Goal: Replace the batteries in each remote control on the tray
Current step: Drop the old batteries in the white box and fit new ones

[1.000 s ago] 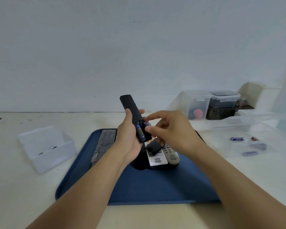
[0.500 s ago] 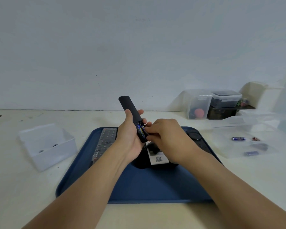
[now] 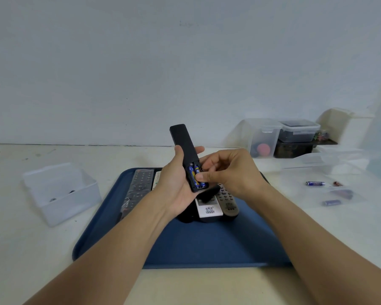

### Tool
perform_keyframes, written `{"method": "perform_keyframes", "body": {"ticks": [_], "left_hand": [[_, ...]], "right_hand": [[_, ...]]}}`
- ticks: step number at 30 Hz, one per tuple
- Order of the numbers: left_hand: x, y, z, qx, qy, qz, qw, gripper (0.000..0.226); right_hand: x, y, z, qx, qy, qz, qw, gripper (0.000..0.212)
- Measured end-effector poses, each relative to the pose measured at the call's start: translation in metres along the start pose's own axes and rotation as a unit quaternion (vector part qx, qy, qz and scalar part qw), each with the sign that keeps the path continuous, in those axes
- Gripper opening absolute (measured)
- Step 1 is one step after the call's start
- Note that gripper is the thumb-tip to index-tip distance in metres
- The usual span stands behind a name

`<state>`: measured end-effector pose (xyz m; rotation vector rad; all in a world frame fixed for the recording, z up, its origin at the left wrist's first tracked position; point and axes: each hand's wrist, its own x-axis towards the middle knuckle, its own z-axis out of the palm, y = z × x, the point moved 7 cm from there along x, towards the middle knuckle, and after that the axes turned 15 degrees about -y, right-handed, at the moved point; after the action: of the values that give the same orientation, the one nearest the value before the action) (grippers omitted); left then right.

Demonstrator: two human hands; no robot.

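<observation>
Blue tray point(image 3: 207, 245) nearest, remotes resting on it. Above, left hand point(image 3: 174, 186) grips black remote point(image 3: 185, 148), compartment open; right hand point(image 3: 227, 170) thumb presses 2 batteries point(image 3: 195, 172). Risk: thumb slip, battery springs out.

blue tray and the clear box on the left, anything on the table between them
Nothing: in the head view the table between the blue tray and the clear box is bare.
</observation>
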<state>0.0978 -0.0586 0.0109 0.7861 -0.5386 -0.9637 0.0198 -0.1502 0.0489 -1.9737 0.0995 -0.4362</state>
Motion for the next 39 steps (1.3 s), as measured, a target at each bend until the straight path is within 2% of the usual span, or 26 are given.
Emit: {"method": "perform_keyframes", "body": {"ticks": [3, 5, 7, 9, 10, 12, 15, 19, 21, 23, 26, 28, 30, 34, 39], "left_hand": [[0.001, 0.008, 0.000, -0.003, 0.013, 0.025, 1.000, 0.057], [0.003, 0.014, -0.001, -0.009, 0.039, 0.070, 0.997, 0.048], [0.003, 0.022, -0.008, -0.012, 0.077, 0.106, 0.991, 0.034], [0.003, 0.029, -0.017, -0.004, 0.095, 0.115, 0.989, 0.011], [0.003, 0.031, -0.018, -0.001, 0.094, 0.112, 0.989, 0.012], [0.002, 0.033, -0.021, -0.012, 0.085, 0.106, 0.991, 0.034], [0.001, 0.031, -0.021, -0.006, 0.073, 0.094, 0.993, 0.048], [0.003, 0.030, -0.021, 0.008, 0.059, 0.083, 0.995, 0.054], [0.004, 0.029, -0.020, 0.013, 0.055, 0.081, 0.995, 0.055], [0.004, 0.029, -0.021, 0.018, 0.051, 0.080, 0.995, 0.055], [0.004, 0.029, -0.020, 0.014, 0.030, 0.082, 0.996, 0.047], [0.004, 0.026, -0.015, 0.000, 0.007, 0.078, 0.997, 0.035], [0.005, 0.021, -0.008, -0.005, -0.011, 0.079, 0.997, 0.028], [0.006, 0.009, 0.006, 0.002, -0.031, 0.068, 0.997, 0.020], [0.003, 0.005, 0.010, -0.025, -0.031, 0.063, 0.997, 0.030]], "right_hand": [[0.001, -0.003, 0.004, -0.006, -0.012, -0.025, 1.000, 0.015], [0.001, -0.003, -0.007, -0.020, 0.017, -0.013, 1.000, 0.016], [-0.001, -0.003, -0.024, -0.093, 0.049, 0.023, 0.994, 0.023], [-0.003, 0.001, -0.029, -0.214, 0.004, 0.082, 0.973, 0.026], [-0.005, 0.002, -0.025, -0.262, -0.039, 0.110, 0.958, 0.034], [-0.008, 0.004, -0.012, -0.303, -0.094, 0.135, 0.939, 0.050], [-0.009, 0.000, 0.001, -0.331, -0.108, 0.121, 0.930, 0.056], [-0.008, -0.002, 0.006, -0.345, -0.103, 0.111, 0.926, 0.054], [-0.009, -0.005, 0.005, -0.336, -0.083, 0.100, 0.933, 0.046], [-0.010, -0.012, -0.005, -0.289, -0.025, 0.080, 0.954, 0.037], [-0.012, -0.012, -0.025, -0.064, 0.056, 0.072, 0.994, 0.032], [-0.013, -0.010, -0.023, 0.077, 0.066, 0.070, 0.992, 0.023], [-0.012, -0.008, -0.014, 0.081, 0.066, 0.075, 0.992, 0.019], [-0.011, -0.005, 0.001, -0.002, 0.065, 0.084, 0.994, 0.020], [-0.011, -0.009, 0.009, 0.013, 0.032, 0.065, 0.997, 0.025]]}}
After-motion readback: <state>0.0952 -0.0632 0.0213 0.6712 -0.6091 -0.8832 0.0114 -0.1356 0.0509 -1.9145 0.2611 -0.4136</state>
